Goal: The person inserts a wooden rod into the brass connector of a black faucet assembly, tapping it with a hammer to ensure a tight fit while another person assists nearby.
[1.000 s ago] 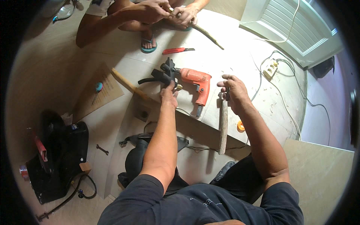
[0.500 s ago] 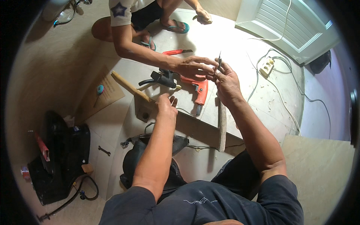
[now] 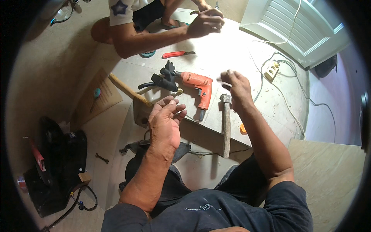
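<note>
My left hand (image 3: 166, 121) is raised palm up, fingers loosely bent and apart, with nothing in it. My right hand (image 3: 236, 87) hangs above the hammer (image 3: 227, 131), its fingers apart and slightly blurred, and seems to hold nothing. Between my hands an orange power drill (image 3: 198, 83) lies on the tiled slab. Its nose meets a black tool (image 3: 166, 80) with a brass fitting. Across from me, a co-worker's hand (image 3: 206, 23) grips a slim pointed tool (image 3: 216, 5), mostly hidden by the fingers. A red-handled blade (image 3: 177, 55) lies on the slab.
A wooden handle (image 3: 129, 91) slants at the left of the slab, beside cardboard (image 3: 96, 94). An orange ring (image 3: 243, 128) lies near the front edge. To the right are a socket strip (image 3: 271, 71) and cables. On the floor, a wrench (image 3: 102, 158) lies near a black case (image 3: 58, 170).
The slim pointed tool has passed from my right hand to the co-worker, whose arm has drawn back. My left hand has lifted and turned palm up. The drill and hammer head are now uncovered.
</note>
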Demonstrator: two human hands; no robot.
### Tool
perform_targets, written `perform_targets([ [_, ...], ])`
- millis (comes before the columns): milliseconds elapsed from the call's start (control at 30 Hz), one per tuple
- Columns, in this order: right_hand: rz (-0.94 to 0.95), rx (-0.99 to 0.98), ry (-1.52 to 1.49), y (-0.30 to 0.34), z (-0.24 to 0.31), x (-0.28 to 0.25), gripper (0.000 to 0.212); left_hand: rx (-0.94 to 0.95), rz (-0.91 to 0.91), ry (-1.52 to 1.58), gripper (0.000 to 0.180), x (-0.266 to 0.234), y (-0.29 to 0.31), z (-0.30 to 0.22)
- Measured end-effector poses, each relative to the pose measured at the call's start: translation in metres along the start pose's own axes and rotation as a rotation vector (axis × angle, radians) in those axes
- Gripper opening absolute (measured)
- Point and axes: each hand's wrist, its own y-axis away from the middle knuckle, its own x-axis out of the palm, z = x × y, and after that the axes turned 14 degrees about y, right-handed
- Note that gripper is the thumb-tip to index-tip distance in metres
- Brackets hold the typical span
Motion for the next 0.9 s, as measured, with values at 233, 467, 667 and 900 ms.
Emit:
perform_targets([
  [233, 0.254, 0.162, 0.157, 0.028, -0.022, 0.017, 0.032, -0.088, 0.049, 0.041, 0.012, 0.003, 0.001, -0.003],
  [467, 0.346, 0.145, 0.209, 0.028, -0.038, 0.021, 0.033, -0.117, 0.041, 0.036, 0.013, 0.000, -0.001, 0.000],
  [667, 0.317, 0.133, 0.239, 0.031, -0.030, 0.019, 0.030, -0.126, 0.047, 0.020, 0.013, 0.004, 0.002, 0.001],
  [900, 0.305, 0.123, 0.296, 0.030, -0.035, 0.016, 0.034, -0.146, 0.063, 0.003, 0.013, 0.006, 0.004, 0.007],
])
